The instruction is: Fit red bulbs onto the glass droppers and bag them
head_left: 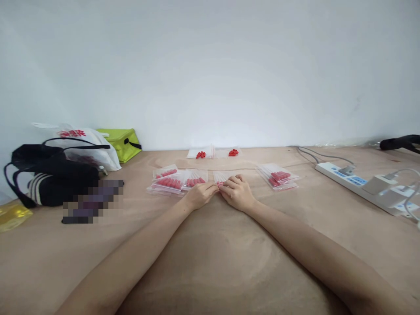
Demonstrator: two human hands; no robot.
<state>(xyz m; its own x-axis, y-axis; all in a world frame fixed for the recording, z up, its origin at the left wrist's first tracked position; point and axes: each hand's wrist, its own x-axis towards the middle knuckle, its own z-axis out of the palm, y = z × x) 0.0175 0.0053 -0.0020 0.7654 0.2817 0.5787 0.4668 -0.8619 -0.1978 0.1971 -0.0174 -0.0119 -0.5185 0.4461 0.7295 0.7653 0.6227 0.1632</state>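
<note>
My left hand (200, 195) and my right hand (239, 193) meet over a small clear plastic bag (220, 176) on the table. Left fingertips are pinched at the bag's near edge, where a bit of pink-red shows. The right fingers curl over the bag's near right part and hide most of what it holds. Just left of my left hand lies a group of similar bags (168, 183) with rows of red, capsule-like pieces inside. To the right of my right hand is a stack of bags (278, 176), also with red pieces.
Two flat bags with loose red pieces (201, 155) on them lie near the wall. On the left are a black bag (62, 183), a white plastic bag (111, 153), a lime-green box bag (126, 146) and a blurred-out item (93, 203). A power strip (354, 181) with cables lies right.
</note>
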